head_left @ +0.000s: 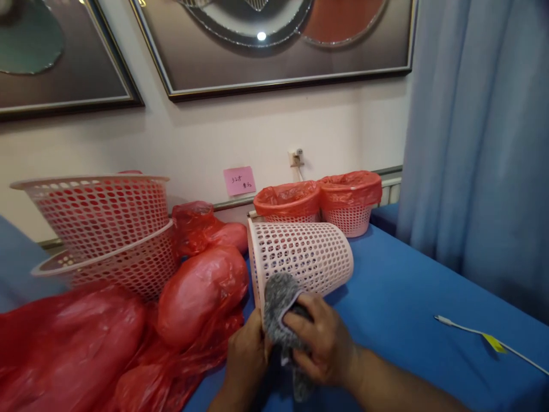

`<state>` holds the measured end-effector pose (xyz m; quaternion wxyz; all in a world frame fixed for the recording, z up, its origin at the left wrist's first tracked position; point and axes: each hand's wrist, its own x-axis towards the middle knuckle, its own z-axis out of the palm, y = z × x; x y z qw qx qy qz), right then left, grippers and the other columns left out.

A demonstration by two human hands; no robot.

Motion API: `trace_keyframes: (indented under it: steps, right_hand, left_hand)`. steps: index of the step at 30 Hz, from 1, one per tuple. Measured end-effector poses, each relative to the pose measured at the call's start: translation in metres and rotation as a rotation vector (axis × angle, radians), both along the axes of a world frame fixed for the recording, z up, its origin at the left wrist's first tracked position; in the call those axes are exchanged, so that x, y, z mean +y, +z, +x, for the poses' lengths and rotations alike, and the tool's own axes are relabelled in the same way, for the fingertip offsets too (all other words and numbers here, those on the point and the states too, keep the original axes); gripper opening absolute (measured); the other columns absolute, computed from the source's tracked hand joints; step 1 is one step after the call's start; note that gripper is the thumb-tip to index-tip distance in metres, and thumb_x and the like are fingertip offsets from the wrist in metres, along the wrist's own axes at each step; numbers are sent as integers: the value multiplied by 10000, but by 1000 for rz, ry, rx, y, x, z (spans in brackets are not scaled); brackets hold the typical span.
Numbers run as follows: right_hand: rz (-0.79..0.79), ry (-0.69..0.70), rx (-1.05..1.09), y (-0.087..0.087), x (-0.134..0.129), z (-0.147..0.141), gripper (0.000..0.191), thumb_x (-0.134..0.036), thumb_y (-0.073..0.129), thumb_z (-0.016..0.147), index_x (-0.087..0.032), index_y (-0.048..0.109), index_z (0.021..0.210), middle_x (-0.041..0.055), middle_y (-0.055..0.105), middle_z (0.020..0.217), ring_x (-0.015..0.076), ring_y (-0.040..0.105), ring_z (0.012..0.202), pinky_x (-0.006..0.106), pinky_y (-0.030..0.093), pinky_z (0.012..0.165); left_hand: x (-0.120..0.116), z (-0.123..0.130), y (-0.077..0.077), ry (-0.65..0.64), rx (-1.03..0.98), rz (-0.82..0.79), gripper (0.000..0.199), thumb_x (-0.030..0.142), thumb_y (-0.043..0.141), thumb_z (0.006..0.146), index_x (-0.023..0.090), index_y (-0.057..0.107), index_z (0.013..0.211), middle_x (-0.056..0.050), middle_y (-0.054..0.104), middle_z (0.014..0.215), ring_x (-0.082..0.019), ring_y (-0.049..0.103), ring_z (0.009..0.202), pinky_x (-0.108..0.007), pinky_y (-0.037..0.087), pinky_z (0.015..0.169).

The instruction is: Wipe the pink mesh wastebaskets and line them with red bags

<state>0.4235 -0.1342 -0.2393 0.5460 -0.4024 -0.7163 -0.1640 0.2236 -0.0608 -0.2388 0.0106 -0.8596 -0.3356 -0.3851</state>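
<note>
Your right hand (321, 340) has room rightward over the surface (386, 286), up to the white cable (466, 328); red bags (201, 294) block your left.

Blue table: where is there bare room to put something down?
The biggest bare patch of blue table lies between the tipped pale basket, the right forearm and the white cable. The left is crowded with red bags and stacked baskets; the left hand, right hand and grey cloth fill the near middle.

The grey cloth (275, 306) hides part of the pale basket (302, 252) — the cable (472, 330) is cut off right.
</note>
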Motion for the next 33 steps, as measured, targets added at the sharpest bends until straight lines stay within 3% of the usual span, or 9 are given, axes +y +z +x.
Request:
trace_keyframes:
  steps: [2, 7, 9, 12, 18, 20, 26, 29, 33]
  right_hand:
    - [-9, -16, 42, 0, 5, 2, 555, -201, 580, 786, -230, 635, 1337, 129, 619, 1292, 279, 659, 1092, 430, 619, 919]
    - [-86, -518, 663, -8, 45, 91, 398, -286, 554, 842, -201, 695, 1204, 139, 668, 1177, 321, 664, 1122, 538, 558, 1028]
    - [-85, -586, 740, -8, 54, 113, 411, -311, 540, 845, -182, 693, 1204, 151, 669, 1156, 336, 667, 1104, 575, 550, 1025]
    - [-85, -479, 616, -5, 44, 93, 426, -272, 564, 828, -208, 686, 1231, 130, 663, 1211, 307, 665, 1137, 515, 553, 1048]
    - [-42, 105, 59, 2, 6, -5, 610, -190, 599, 749, -232, 613, 1358, 131, 620, 1296, 279, 657, 1086, 436, 610, 917]
    - [-19, 57, 81, 0, 11, 2, 605, -195, 601, 758, -240, 618, 1361, 131, 623, 1297, 285, 657, 1086, 448, 610, 913]
    - [-87, -524, 620, -5, 47, 91, 412, -256, 559, 857, -202, 692, 1244, 126, 650, 1182, 306, 667, 1109, 528, 569, 1023]
    - [-64, -417, 486, 0, 35, 75, 443, -227, 573, 863, -202, 660, 1297, 140, 631, 1259, 309, 651, 1171, 520, 556, 1054]
    - [34, -24, 117, 8, 3, 14, 569, -199, 595, 810, -216, 597, 1379, 145, 608, 1306, 293, 655, 1120, 465, 606, 956]
  left_hand:
    - [2, 0, -2, 7, -24, 10, 228, 314, 447, 1003, 243, 600, 850, 10, 682, 649, -177, 682, 543, -245, 478, 525]
    - [9, -2, -12, 52, -31, -5, 271, 288, 437, 1009, 244, 575, 780, 34, 617, 589, -154, 596, 457, -238, 421, 482]
    - [11, -3, -14, 45, -27, -16, 265, 345, 453, 1008, 242, 612, 823, 20, 664, 624, -163, 638, 493, -238, 446, 496]
    - [13, -3, -13, 37, -34, -20, 280, 377, 432, 1014, 236, 651, 913, -7, 726, 678, -189, 693, 532, -248, 479, 500]
    - [11, -2, -6, -34, -38, 59, 242, 382, 470, 1007, 235, 663, 1001, -22, 773, 729, -202, 750, 584, -236, 526, 516]
    - [12, -3, -8, -45, -43, 55, 233, 371, 474, 1011, 233, 660, 998, -18, 765, 726, -188, 737, 569, -227, 518, 512]
    - [14, 2, -20, 11, -27, 53, 240, 334, 459, 995, 244, 596, 820, 19, 653, 608, -164, 638, 480, -233, 468, 490]
    - [7, 8, -20, -7, -2, 24, 181, 272, 469, 961, 245, 613, 856, 8, 688, 652, -165, 648, 497, -235, 480, 500]
    - [-4, 16, -11, -97, 36, -59, 118, 223, 545, 870, 254, 657, 894, -5, 702, 631, -194, 667, 507, -257, 522, 512]
